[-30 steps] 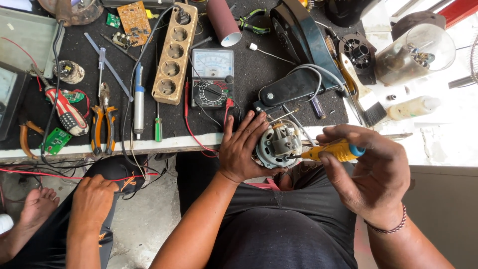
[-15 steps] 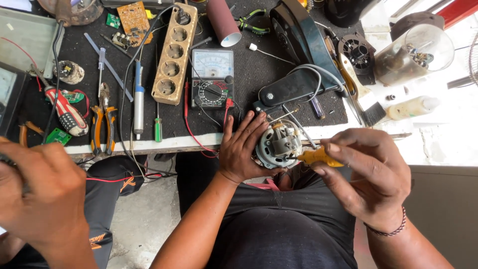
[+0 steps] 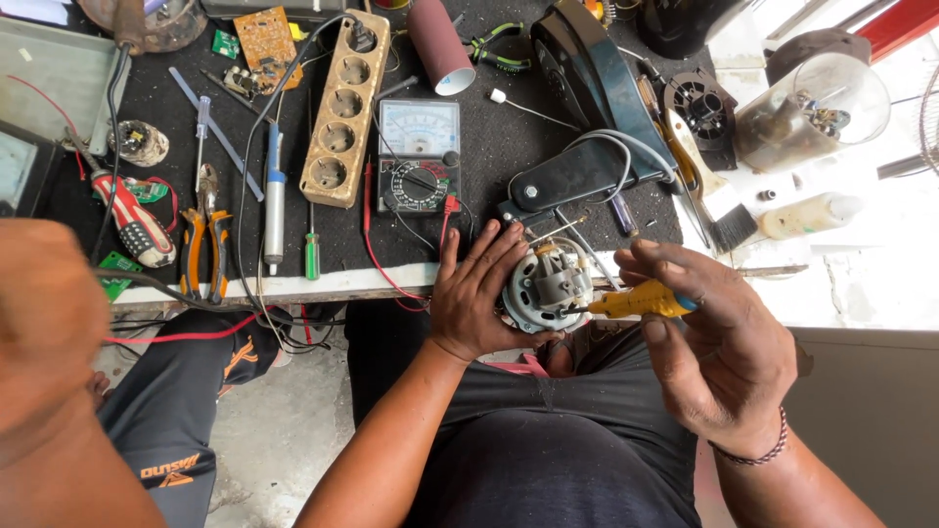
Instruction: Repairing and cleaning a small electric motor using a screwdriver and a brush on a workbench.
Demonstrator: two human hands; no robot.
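My left hand (image 3: pixel 476 293) cups the left side of a small electric motor (image 3: pixel 550 286), holding it at the front edge of the black workbench (image 3: pixel 509 147). My right hand (image 3: pixel 719 342) grips a yellow-handled screwdriver (image 3: pixel 641 301). Its tip points left into the motor's face. Thin wires rise from the motor toward the bench.
An analog multimeter (image 3: pixel 420 156), a beige power strip (image 3: pixel 345 112), pliers (image 3: pixel 203 244), screwdrivers (image 3: pixel 312 249), a soldering tool (image 3: pixel 275 200) and circuit boards (image 3: pixel 266 39) lie on the bench. A brush (image 3: pixel 719 210) and clear jar (image 3: pixel 812 108) sit right. Another person's arm (image 3: pixel 49 362) and leg (image 3: pixel 186 411) fill the lower left.
The other person's arm has come up closer to the camera at the left. My right hand has shifted slightly, showing more of the yellow handle. My left hand stays on the motor.
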